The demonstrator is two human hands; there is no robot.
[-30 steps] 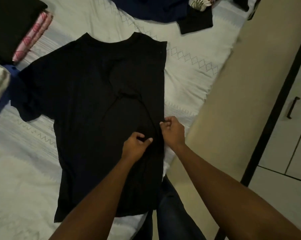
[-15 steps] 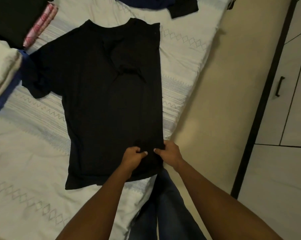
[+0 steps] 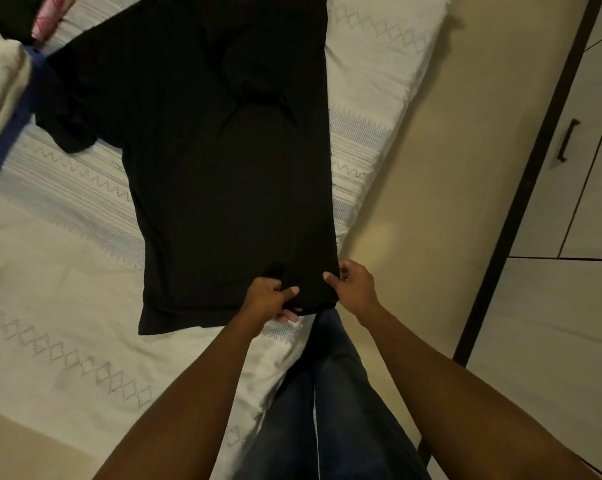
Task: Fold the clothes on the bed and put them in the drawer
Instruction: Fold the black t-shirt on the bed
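Note:
A black T-shirt (image 3: pixel 223 174) lies spread on the white patterned bed (image 3: pixel 60 271), its right side folded inward to a straight edge and its left sleeve sticking out toward the left. My left hand (image 3: pixel 270 299) pinches the shirt's bottom hem near the lower right corner. My right hand (image 3: pixel 353 285) pinches the folded right edge at that same corner. The drawer front (image 3: pixel 549 341) with a dark frame is at the right, closed.
A stack of folded cream and blue clothes (image 3: pixel 1 88) sits at the left edge of the bed, with a pink cloth (image 3: pixel 52 12) behind it. Beige floor (image 3: pixel 431 150) runs between bed and cabinet. A dark handle (image 3: pixel 567 140) marks a cabinet door.
Both hands slid down the shirt's folded right edge from mid-body to the bottom hem. The camera tilted down, so the shirt's collar and the far clothes left the view.

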